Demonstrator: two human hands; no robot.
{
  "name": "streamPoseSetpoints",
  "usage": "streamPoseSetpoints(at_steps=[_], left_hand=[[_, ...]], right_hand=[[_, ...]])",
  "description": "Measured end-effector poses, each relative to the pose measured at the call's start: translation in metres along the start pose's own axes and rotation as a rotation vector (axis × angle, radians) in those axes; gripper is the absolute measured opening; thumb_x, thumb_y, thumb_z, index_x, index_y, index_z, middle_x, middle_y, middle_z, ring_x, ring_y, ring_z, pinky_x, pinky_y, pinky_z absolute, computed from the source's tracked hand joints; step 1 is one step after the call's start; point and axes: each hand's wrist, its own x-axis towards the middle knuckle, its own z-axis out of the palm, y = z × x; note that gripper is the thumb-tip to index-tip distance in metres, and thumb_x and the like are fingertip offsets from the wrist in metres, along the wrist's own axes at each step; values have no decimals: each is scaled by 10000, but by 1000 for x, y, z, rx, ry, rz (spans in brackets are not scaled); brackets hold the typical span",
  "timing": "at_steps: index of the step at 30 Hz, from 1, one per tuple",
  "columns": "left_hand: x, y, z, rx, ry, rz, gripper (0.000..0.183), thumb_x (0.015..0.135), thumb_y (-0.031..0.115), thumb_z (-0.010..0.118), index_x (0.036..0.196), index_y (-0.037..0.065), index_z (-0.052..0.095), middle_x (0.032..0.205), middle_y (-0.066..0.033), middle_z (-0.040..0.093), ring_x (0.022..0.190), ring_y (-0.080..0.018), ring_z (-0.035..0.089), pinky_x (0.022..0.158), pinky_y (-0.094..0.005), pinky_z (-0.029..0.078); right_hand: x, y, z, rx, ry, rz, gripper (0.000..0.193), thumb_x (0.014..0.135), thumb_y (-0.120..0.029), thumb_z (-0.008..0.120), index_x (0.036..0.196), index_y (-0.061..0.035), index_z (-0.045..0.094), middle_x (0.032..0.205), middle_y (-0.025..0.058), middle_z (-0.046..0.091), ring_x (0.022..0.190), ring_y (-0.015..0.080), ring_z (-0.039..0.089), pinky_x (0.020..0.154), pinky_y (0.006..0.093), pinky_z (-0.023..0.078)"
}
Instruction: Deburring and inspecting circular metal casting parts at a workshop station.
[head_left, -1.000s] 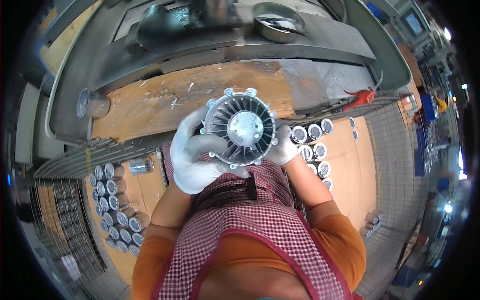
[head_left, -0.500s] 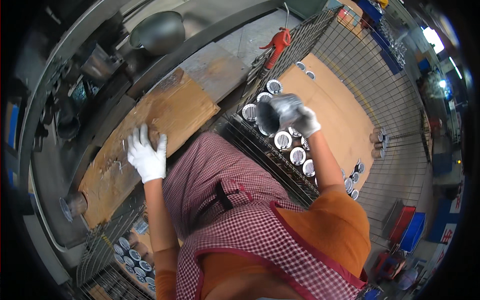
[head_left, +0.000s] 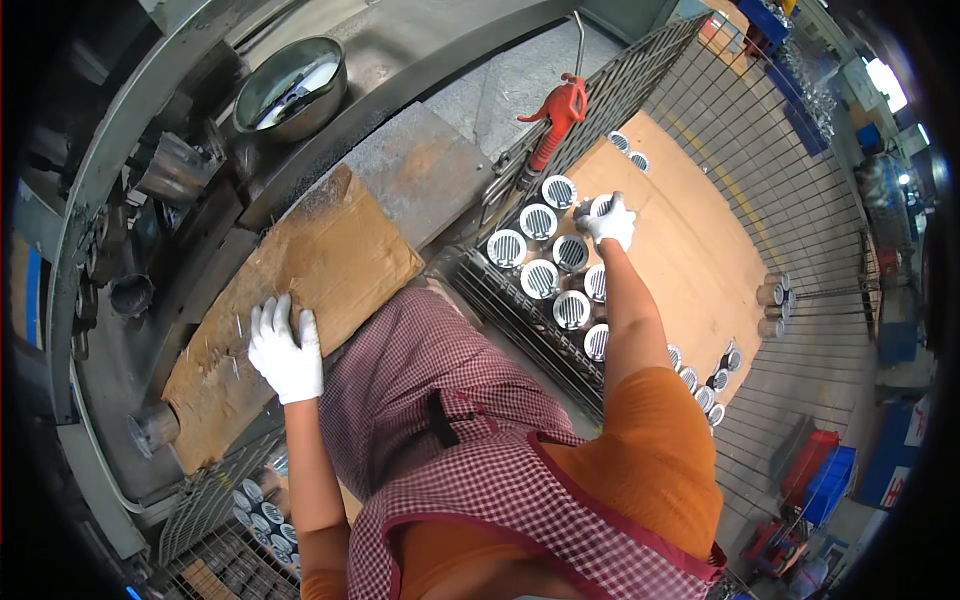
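Two gloved hands work apart: the left hand (head_left: 286,352) lies flat, fingers spread, on the desk's cardboard sheet (head_left: 300,300); the right hand (head_left: 608,220) grips a finned metal part (head_left: 600,206) above the wire cart (head_left: 700,160).

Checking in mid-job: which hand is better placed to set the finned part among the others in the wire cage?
Right. The right hand already grips the finned part over the row; the left hand rests flat on the cardboard.

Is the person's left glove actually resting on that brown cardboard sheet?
Touching. The head view shows the left hand lying flat, fingers spread, on the cardboard sheet, with no gap visible.
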Motion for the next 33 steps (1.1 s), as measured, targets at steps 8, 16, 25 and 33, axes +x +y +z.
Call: streamPoseSetpoints(at_steps=[8, 16, 25, 33], left_hand=[[4, 2, 6, -21, -2, 19, 375, 917, 346, 574, 1172, 75, 617, 1206, -145, 608, 1199, -351, 517, 983, -471, 406], [8, -1, 1, -36, -7, -58, 362, 851, 356, 637, 1134, 130, 633, 1196, -116, 619, 1176, -344, 537, 908, -471, 440], [-3, -9, -14, -337, 57, -239, 410, 842, 420, 636, 1103, 104, 650, 1192, -138, 624, 1129, -337, 575, 929, -460, 452], [-20, -172, -101, -62, 298, -686, 526, 866, 398, 589, 1250, 41, 547, 1287, -210, 548, 1181, -371, 537, 993, -434, 439]], right_hand=[[81, 75, 104, 7, -371, -123, 618, 749, -426, 712, 1285, -140, 599, 1268, 151, 612, 1168, 267, 582, 963, 334, 455], [-4, -49, -20, 387, 319, -558, 277, 882, -288, 623, 1035, -61, 661, 980, 156, 656, 966, 304, 617, 899, 394, 467], [-133, -197, -106, 425, 281, -1470, 216, 861, -94, 654, 1071, -42, 647, 978, 148, 651, 865, 339, 613, 806, 398, 483], [-119, -199, -72, 412, 117, -1061, 416, 925, -389, 596, 841, 9, 686, 764, 193, 665, 603, 276, 560, 636, 390, 451]])
